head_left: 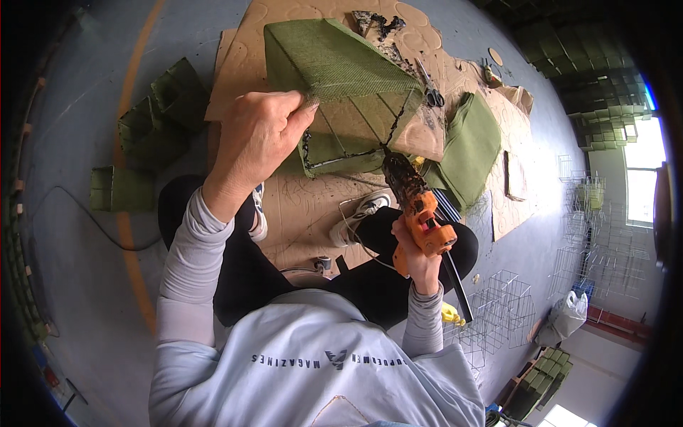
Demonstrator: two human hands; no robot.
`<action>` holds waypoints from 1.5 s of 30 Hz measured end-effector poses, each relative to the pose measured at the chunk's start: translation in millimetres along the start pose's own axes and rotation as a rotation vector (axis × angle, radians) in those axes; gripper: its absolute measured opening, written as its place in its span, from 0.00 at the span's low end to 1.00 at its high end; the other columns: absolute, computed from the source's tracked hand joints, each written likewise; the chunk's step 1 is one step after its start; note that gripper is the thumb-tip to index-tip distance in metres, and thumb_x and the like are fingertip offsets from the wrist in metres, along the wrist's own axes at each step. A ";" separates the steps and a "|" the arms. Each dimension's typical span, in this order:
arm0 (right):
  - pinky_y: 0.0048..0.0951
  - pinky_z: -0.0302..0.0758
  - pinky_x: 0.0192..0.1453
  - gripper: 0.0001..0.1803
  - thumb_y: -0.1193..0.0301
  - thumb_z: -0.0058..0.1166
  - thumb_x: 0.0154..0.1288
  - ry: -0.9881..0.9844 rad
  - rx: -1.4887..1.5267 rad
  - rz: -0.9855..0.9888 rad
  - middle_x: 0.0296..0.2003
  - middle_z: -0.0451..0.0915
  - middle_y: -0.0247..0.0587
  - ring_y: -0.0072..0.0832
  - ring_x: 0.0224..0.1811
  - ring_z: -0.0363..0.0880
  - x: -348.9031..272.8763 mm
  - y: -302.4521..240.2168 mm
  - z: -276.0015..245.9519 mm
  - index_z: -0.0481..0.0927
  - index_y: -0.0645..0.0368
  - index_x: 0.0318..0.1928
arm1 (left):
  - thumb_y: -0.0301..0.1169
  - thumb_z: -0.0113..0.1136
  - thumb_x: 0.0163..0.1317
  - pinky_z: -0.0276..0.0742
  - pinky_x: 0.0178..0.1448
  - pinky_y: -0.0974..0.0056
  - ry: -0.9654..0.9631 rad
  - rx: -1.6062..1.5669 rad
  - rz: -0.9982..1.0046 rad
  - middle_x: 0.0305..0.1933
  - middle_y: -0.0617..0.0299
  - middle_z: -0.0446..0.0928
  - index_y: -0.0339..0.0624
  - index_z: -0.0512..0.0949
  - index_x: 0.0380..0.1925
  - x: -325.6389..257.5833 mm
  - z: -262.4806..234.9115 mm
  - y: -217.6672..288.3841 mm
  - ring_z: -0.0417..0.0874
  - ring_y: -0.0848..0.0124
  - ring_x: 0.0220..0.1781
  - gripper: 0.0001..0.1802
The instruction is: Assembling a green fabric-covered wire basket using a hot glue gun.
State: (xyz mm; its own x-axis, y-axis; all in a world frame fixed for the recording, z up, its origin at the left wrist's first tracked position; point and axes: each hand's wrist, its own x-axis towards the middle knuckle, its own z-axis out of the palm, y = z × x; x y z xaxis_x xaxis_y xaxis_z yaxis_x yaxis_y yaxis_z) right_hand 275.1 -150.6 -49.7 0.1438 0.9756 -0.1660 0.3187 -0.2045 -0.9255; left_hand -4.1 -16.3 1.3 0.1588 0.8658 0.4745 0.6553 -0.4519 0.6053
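My left hand (pixel 260 139) pinches the near corner of green mesh fabric on a box-shaped wire frame covered in mesh (pixel 327 53). Its open side faces me, with thin wire bars across it and black glue along parts of the rim. In my right hand (pixel 418 262) is an orange glue gun (pixel 429 222), its front end caked in black. The nozzle is at the box's lower right corner, touching or very near the rim. From the gun's rear sticks a long black glue stick (pixel 457 288). Scissors (pixel 431 92) lie right of the box.
Cardboard (pixel 299 238) covers the floor under the work, smeared with black glue beyond the box. Folded green fabric (pixel 469 153) lies to the right. Several green mesh boxes (pixel 122 188) sit left. Bare wire frames (pixel 501 306) stand right. A cord (pixel 348 210) runs near my feet.
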 end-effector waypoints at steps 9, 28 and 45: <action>0.24 0.74 0.42 0.05 0.76 0.60 0.63 0.005 0.074 -0.124 0.31 0.78 0.33 0.21 0.34 0.77 -1.7 -0.2 -1.4 0.78 0.62 0.39 | 0.31 0.61 0.65 0.61 0.23 0.58 0.020 0.012 0.012 0.15 0.51 0.67 0.33 0.70 0.18 0.9 0.5 -2.1 0.69 0.58 0.15 0.19; 0.22 0.74 0.41 0.05 0.78 0.60 0.62 0.075 -0.024 -0.284 0.31 0.80 0.32 0.20 0.33 0.77 26.5 -27.1 4.9 0.79 0.63 0.37 | 0.31 0.60 0.65 0.63 0.24 0.56 0.016 -0.003 0.032 0.16 0.50 0.68 0.33 0.70 0.18 1.0 6.1 0.7 0.72 0.57 0.17 0.19; 0.24 0.76 0.42 0.07 0.77 0.61 0.60 0.091 -0.121 -0.299 0.33 0.81 0.34 0.22 0.35 0.80 19.1 -25.2 -2.6 0.80 0.64 0.40 | 0.30 0.60 0.65 0.63 0.25 0.56 0.002 0.002 0.042 0.17 0.49 0.69 0.32 0.70 0.19 1.5 4.7 2.1 0.72 0.55 0.18 0.17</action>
State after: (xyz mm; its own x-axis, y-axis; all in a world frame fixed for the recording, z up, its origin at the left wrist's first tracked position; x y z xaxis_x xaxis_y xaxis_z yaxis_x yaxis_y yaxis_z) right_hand 272.2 -127.0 -28.6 0.1090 0.9837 0.1428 0.4672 0.0761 -0.8809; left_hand 1.1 -15.0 0.3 0.1850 0.8455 0.5009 0.6496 -0.4877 0.5833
